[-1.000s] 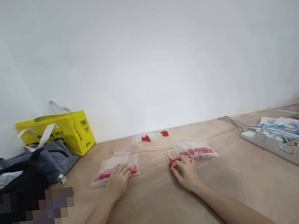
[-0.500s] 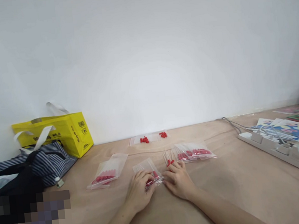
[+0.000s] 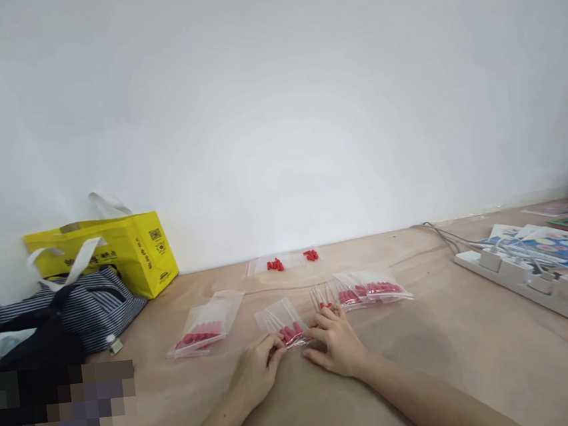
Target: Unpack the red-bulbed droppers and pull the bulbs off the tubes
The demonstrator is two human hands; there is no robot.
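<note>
L hand (image 3: 260, 371) had thumb & fingertips pinched on the near L corner of the clear bag (image 3: 282, 324), which lay flat on the table (image 3: 429, 366) btwn the 2 hands. R hand (image 3: 337, 343) had fingers bent at the bag's R edge, partly over a loose bunch of red-handled sticks (image 3: 322, 301) just beside it; couldn't tell if they gripped anything. Red handles (image 3: 290, 333) showed inside the bag nr the hands, thin pale shafts (image 3: 273, 318) pointing away.

Load was prob. v. light: film soft, slippery, apt to crumple; handles prob. stiff, shafts prob. easy to bend. Best hold was the bag's 2 near corners, or the sticks' red ends.

Yellow bag (image 3: 154, 252), far L, carried dark characters & a QR-type code, too small to read. Leaflets (image 3: 543, 245), far R, had coloured print, no legible text. No label could be made out on the clear bag.
</note>
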